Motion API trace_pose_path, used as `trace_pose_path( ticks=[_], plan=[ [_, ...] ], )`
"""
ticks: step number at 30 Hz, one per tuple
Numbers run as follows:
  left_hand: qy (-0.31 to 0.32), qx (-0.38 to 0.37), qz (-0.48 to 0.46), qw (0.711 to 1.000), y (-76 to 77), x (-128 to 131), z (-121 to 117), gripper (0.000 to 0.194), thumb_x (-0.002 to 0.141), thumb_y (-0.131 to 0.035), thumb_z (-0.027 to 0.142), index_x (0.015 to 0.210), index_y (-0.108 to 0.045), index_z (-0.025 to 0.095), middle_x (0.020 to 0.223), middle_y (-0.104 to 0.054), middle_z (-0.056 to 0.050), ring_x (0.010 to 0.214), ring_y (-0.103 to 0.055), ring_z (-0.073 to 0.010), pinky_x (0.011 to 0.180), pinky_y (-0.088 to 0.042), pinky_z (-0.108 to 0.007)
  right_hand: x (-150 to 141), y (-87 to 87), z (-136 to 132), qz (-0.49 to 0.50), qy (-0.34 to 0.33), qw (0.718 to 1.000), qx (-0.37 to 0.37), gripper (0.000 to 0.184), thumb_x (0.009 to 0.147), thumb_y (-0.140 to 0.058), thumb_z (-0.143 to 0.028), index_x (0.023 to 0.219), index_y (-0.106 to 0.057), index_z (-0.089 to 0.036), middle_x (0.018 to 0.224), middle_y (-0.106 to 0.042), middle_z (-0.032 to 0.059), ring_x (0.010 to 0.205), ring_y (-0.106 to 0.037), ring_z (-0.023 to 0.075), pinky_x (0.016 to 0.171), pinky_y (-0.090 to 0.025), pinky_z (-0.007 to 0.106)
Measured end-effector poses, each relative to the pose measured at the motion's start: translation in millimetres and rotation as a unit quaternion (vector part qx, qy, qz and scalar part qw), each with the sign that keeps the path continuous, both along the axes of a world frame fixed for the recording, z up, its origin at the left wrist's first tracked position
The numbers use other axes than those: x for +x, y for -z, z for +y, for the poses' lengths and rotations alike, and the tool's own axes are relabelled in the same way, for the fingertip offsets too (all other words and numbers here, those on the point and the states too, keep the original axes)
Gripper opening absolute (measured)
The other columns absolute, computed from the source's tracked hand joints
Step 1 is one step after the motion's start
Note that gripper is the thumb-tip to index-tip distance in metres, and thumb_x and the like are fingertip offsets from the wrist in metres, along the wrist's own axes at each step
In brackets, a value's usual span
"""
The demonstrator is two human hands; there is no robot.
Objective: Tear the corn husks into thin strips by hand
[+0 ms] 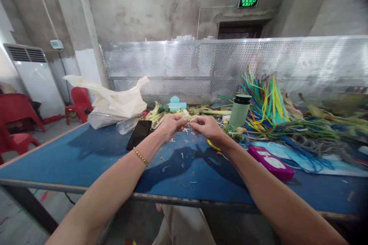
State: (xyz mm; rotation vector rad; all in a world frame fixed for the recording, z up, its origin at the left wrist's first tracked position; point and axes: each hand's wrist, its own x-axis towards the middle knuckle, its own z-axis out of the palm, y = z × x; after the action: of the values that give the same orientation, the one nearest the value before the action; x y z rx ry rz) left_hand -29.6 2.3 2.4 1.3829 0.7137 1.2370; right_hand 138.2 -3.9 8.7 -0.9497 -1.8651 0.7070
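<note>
Both my hands meet over the middle of the blue table (100, 160), fingertips nearly touching. A small pale yellowish, husk-like strip (186, 116) shows at the fingertips; its exact kind is hard to make out. My left hand (172, 125), with a gold bead bracelet on the wrist, is closed in a pinch on one side of it. From the other side my right hand (209, 127) pinches it too. Thin white scraps (185, 130) lie on the table under the hands. Just beyond them are pale green stalks (218, 112) and a light blue roll (177, 106).
Left of the hands are a black phone (139, 134), a clear bottle (128, 124) and a white plastic bag (115, 103). To the right stand a green tumbler (240, 111) and colourful strips (267, 101). A purple box (270, 162) lies beside blue masks (310, 159). Perforated metal panels (178, 65) rise behind.
</note>
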Motion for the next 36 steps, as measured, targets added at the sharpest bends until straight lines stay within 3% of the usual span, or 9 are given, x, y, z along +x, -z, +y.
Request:
trace_pose_path(
  ticks=[10, 20, 36],
  plan=[
    [-0.018, -0.028, -0.009, 0.999, -6.8, 0.8, -4.8, 0.019, 0.079, -0.064, 0.011, 0.061, -0.060, 0.007, 0.056, -0.056, -0.002, 0.043, -0.044, -0.0038, 0.046, -0.032, -0.020, -0.5, 0.3, -1.1, -0.021, 0.009, 1.000, 0.011, 0.022, 0.071, -0.059, -0.034, 0.058, -0.055, -0.017, 0.050, -0.056, -0.0001, 0.047, -0.051, 0.0113, 0.051, -0.039, 0.025],
    [-0.027, -0.059, -0.048, 0.997, -9.0, 0.4, -3.7, 0.014, 0.071, -0.075, 0.013, 0.066, -0.064, 0.006, 0.057, -0.056, -0.003, 0.046, -0.044, -0.0030, 0.046, -0.034, -0.018, -1.0, -0.8, -3.5, -0.019, 0.022, 1.000, 0.009, 0.021, 0.070, -0.061, -0.032, 0.058, -0.057, -0.016, 0.049, -0.057, 0.0003, 0.046, -0.052, 0.0116, 0.048, -0.039, 0.025],
    [-0.034, -0.062, -0.070, 0.995, -8.8, 0.1, -2.6, 0.011, 0.069, -0.075, 0.011, 0.066, -0.065, 0.006, 0.056, -0.057, -0.003, 0.046, -0.045, -0.0036, 0.047, -0.035, -0.019, -1.8, -2.8, -7.2, -0.025, 0.021, 0.999, 0.003, 0.020, 0.072, -0.059, -0.029, 0.056, -0.056, -0.016, 0.047, -0.056, -0.0002, 0.044, -0.051, 0.0105, 0.048, -0.039, 0.024]
  ],
)
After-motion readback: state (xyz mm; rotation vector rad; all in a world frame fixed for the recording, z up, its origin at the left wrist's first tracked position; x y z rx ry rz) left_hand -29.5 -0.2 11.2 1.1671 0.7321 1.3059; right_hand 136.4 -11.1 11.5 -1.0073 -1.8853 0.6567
